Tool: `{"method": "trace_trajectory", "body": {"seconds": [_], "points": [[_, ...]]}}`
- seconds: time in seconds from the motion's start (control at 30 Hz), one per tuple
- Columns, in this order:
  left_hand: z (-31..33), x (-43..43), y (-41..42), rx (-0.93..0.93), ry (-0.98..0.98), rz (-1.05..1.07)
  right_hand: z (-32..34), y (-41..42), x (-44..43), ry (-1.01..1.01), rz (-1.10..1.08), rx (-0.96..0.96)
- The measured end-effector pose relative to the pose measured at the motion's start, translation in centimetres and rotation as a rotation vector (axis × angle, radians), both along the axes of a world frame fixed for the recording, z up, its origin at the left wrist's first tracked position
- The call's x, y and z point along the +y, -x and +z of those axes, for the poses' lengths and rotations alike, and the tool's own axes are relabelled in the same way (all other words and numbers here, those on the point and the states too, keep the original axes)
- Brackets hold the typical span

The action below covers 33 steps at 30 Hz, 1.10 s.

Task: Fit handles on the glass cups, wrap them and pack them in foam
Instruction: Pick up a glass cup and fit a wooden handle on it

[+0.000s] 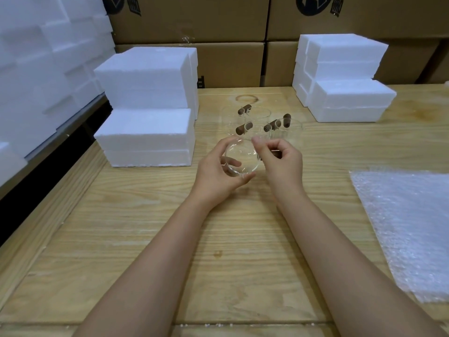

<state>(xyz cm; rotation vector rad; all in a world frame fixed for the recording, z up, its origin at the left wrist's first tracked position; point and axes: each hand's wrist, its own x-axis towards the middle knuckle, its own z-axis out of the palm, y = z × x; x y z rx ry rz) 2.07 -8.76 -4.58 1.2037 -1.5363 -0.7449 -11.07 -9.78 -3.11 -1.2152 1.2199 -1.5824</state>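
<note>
My left hand (216, 173) grips a clear glass cup (243, 158) from its left side, just above the wooden table (170, 239). Beside the cup's right rim, my right hand (277, 159) curls its fingers round a small dark brown handle (277, 153), which is mostly hidden. Behind the hands stand several more glass cups (286, 131) with brown wooden handles (244, 109) on them. A sheet of bubble wrap (408, 227) lies on the table at the right.
White foam boxes (145, 137) are stacked at the left of the table, and another foam stack (345, 79) stands at the back right. More foam blocks (43, 69) pile up at far left. Cardboard cartons (230, 25) line the back.
</note>
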Motion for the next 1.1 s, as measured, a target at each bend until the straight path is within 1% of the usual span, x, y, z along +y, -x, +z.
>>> {"method": "trace_trajectory", "body": {"seconds": [0.07,0.2,0.3,0.43,0.53,0.63,0.7,0.83,0.9,0.97,1.1], "points": [[0.0,0.0,0.0,-0.031,0.012,0.005,0.0,-0.3,0.0,-0.031,-0.043,0.046],[-0.1,0.1,0.1,-0.072,0.048,0.022,0.1,-0.3,0.0,-0.140,-0.072,0.062],[-0.1,0.2,0.3,-0.140,0.100,0.052,0.2,-0.7,0.1,-0.209,-0.062,0.106],[-0.2,0.1,0.5,-0.167,0.114,0.069,0.3,-0.9,0.1,-0.274,-0.017,0.261],[-0.2,0.1,0.5,-0.174,0.139,0.069,0.5,-0.9,0.2,-0.312,0.058,0.382],[-0.2,0.1,0.3,-0.200,0.145,0.090,0.5,-0.6,0.2,-0.308,0.117,0.482],[-0.2,0.1,0.2,-0.180,0.118,0.103,0.5,-0.2,0.2,-0.280,0.156,0.527],[0.0,0.1,-0.1,-0.097,0.062,0.097,0.4,0.6,0.2,-0.174,0.269,0.524],[0.0,0.0,-0.2,-0.024,0.037,0.083,0.6,1.0,0.2,-0.139,0.320,0.508],[-0.1,-0.1,-0.4,0.023,0.026,0.064,0.8,1.5,0.1,-0.114,0.361,0.469],[-0.2,-0.2,-0.6,0.060,0.017,0.033,1.3,2.3,-0.1,-0.073,0.436,0.367]]}}
